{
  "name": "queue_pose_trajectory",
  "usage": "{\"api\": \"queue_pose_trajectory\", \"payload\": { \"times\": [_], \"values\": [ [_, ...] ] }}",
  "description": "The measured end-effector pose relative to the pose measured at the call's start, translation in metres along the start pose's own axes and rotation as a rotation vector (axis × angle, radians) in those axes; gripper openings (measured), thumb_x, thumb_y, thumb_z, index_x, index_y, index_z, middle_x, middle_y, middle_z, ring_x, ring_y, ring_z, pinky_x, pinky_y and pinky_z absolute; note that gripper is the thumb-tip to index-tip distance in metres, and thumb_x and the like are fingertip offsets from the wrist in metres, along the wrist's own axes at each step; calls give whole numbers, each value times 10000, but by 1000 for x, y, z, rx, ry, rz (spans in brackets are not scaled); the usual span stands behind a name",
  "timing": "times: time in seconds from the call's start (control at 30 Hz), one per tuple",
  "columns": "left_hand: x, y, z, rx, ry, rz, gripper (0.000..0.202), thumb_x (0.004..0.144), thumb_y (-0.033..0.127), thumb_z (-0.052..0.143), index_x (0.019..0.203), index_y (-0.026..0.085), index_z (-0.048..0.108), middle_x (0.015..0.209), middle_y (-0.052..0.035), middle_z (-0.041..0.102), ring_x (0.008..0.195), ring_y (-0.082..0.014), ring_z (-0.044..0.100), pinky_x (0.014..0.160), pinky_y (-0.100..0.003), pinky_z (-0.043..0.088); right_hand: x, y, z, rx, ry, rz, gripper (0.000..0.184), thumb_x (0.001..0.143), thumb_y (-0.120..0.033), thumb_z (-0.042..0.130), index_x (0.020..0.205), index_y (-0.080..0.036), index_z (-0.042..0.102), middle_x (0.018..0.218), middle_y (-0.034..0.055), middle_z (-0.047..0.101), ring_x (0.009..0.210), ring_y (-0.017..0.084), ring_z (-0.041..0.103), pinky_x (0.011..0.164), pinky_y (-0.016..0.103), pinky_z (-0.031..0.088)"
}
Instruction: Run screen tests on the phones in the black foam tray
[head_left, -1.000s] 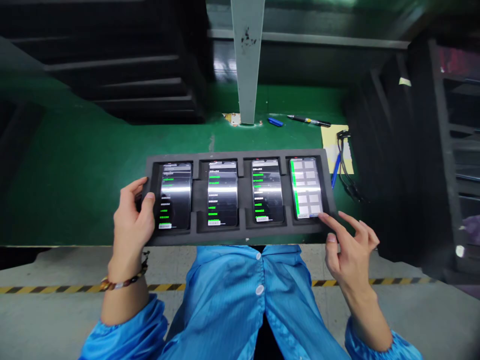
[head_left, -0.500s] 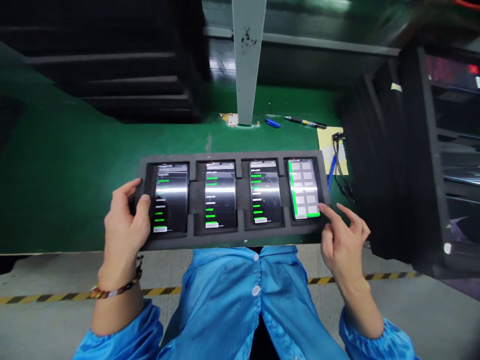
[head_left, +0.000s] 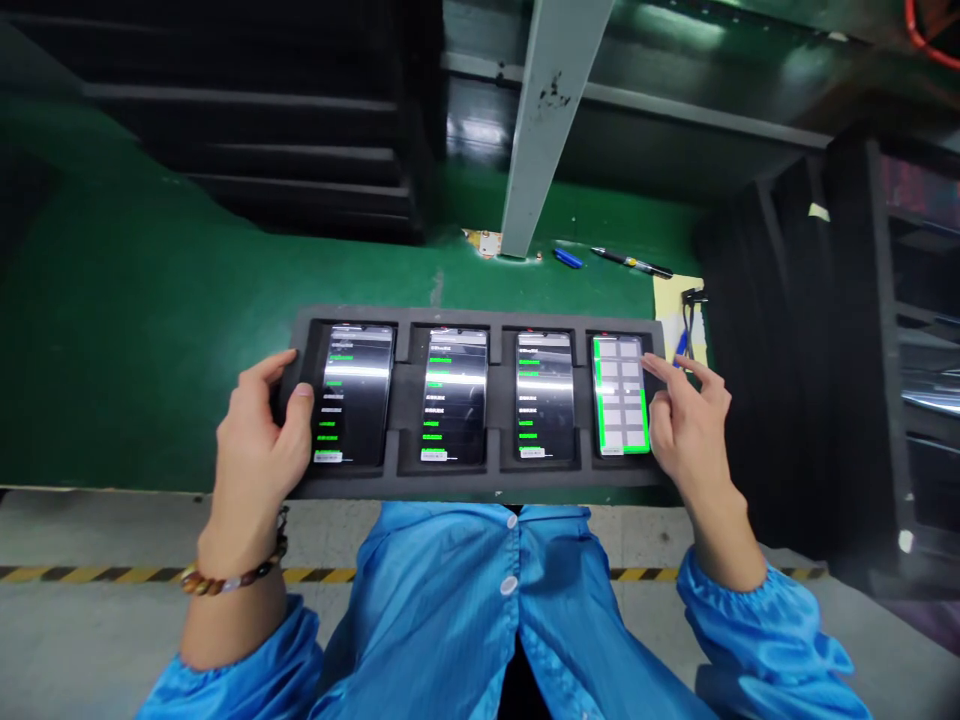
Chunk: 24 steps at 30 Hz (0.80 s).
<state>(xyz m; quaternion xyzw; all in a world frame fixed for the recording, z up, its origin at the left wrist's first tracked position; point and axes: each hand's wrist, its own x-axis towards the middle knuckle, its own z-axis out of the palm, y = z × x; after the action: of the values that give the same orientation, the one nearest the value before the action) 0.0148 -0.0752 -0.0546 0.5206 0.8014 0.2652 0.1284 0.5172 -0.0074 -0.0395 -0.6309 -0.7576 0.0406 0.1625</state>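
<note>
A black foam tray [head_left: 442, 482] lies along the bench edge, with several lit smartphones in its pockets. My left hand [head_left: 262, 430] grips the tray's left end, thumb on top and fingers over the far side. Beside it is a dark-screened smartphone [head_left: 355, 400] with green and white text lines; two similar ones sit in the middle pockets. My right hand [head_left: 690, 420] holds nothing. Its extended index finger touches the right edge of the rightmost smartphone [head_left: 621, 400], near the upper part. That screen shows grey blocks, with green along the left, bottom and lower right edges.
A grey metal post [head_left: 551, 120] rises from the green bench [head_left: 187, 300] behind the tray. A blue pen cap [head_left: 568, 258], a black pen [head_left: 631, 263] and a yellow paper [head_left: 667, 300] with a cable lie there. Dark stacked trays [head_left: 300, 150] stand left, more trays [head_left: 810, 370] right.
My right index finger has slid up the rightmost phone's right edge, and green now runs up that side. My left hand keeps its grip. The whole view has shifted slightly.
</note>
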Motion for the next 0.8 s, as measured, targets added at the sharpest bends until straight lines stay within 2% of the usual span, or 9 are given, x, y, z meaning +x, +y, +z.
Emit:
{"api": "queue_pose_trajectory", "payload": {
  "times": [0.27,0.57,0.8],
  "values": [
    [1,1,-1,0,9,5,590,1034,480,557,1574,246,591,1443,-170,712,1371,-380,682,1198,-623,524,33,3,7,-44,25,-64,524,995,-171,451,1473,-237,658,1381,137,734,1447,377,545,1162,621,438],
    [2,1,-1,-18,9,8,593,1033,472,568,1577,237,593,1447,-187,711,1357,-405,687,1187,-662,521,42,-37,15,-77,10,-239,553,986,-127,474,1511,-208,628,1338,142,751,1427,357,577,1129,543,464],
    [2,-4,1,-18,9,23,588,1037,478,565,1573,238,599,1442,-188,715,1355,-405,688,1183,-658,526,39,-44,16,-53,10,-247,544,1015,-127,481,1529,-233,624,1225,119,784,1420,353,579,1136,547,443]
  ]
}}
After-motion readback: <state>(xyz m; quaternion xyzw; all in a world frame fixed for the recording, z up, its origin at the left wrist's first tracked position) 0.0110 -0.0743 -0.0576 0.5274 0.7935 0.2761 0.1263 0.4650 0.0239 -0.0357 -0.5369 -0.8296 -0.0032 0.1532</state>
